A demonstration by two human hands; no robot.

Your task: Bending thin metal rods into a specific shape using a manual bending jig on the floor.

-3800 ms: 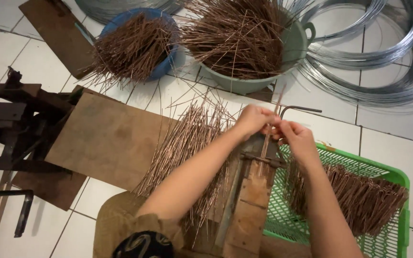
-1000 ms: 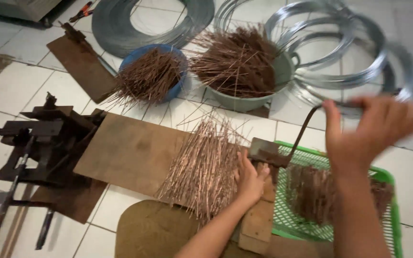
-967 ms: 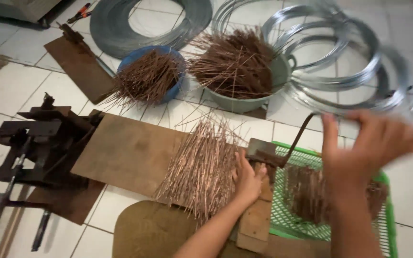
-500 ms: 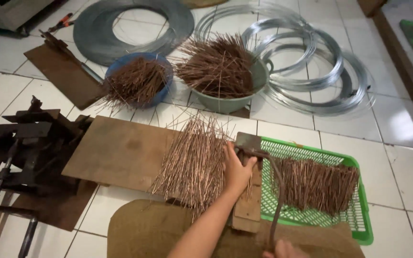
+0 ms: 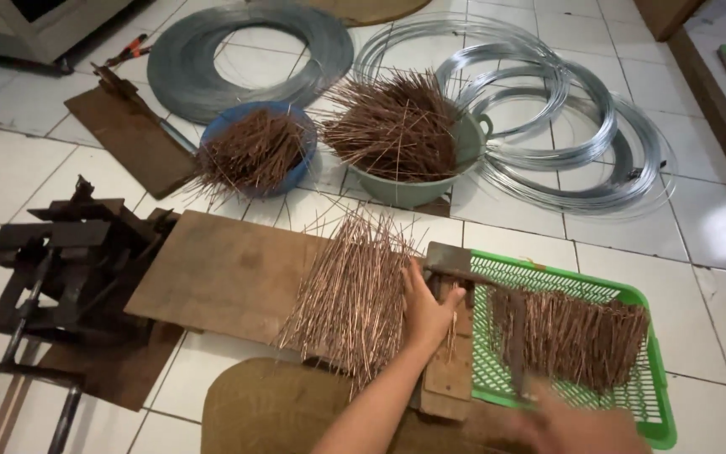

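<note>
The left hand (image 5: 424,309) lies palm-down, fingers spread flat and grasping nothing, at the right edge of the loose pile of copper-coloured rods (image 5: 353,294); its thumb reaches to the metal bending jig (image 5: 449,262). The jig is mounted on a wooden block (image 5: 449,370) standing just left of the green basket (image 5: 632,402). The rods fan across a brown board (image 5: 220,273) on the tiled floor.

The right hand (image 5: 577,427) is at the near edge, motion-blurred, at the lower end of the jig's dark lever (image 5: 516,340). Whether it grips the lever cannot be determined.

The green basket holds bent rods (image 5: 581,336). Far from the hands, a blue bowl (image 5: 291,172) and a grey-green basin (image 5: 413,192) hold more rods. Wire coils (image 5: 548,126) lie far right. A dark iron tool (image 5: 60,261) sits left.
</note>
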